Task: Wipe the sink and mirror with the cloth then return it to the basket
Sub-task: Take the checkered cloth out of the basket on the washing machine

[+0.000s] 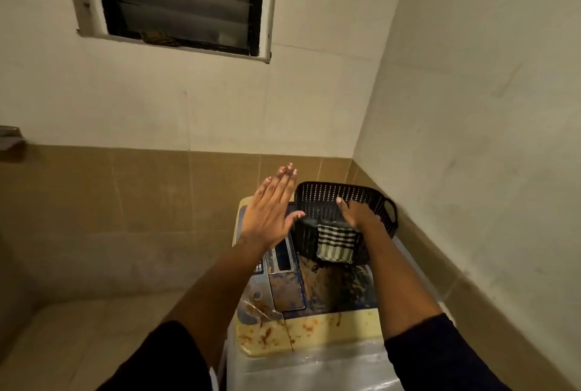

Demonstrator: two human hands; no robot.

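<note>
A black perforated plastic basket (361, 195) stands on top of a stained washing machine (314, 331) in the corner of the room. A green-and-black checked cloth (334, 244) hangs over the basket's near rim, with most of it outside. My right hand (356, 213) lies on the cloth's upper end at the rim. Its fingers curl down into the basket and the thumb sticks up. My left hand (272, 213) is raised flat just left of the basket, fingers spread, holding nothing. No sink or mirror is in view.
Tiled walls close in behind and to the right of the machine. A louvred window (182, 0) sits high on the back wall. A metal fixture (11, 139) juts out at the left edge. Pale floor (78, 343) lies to the left of the machine.
</note>
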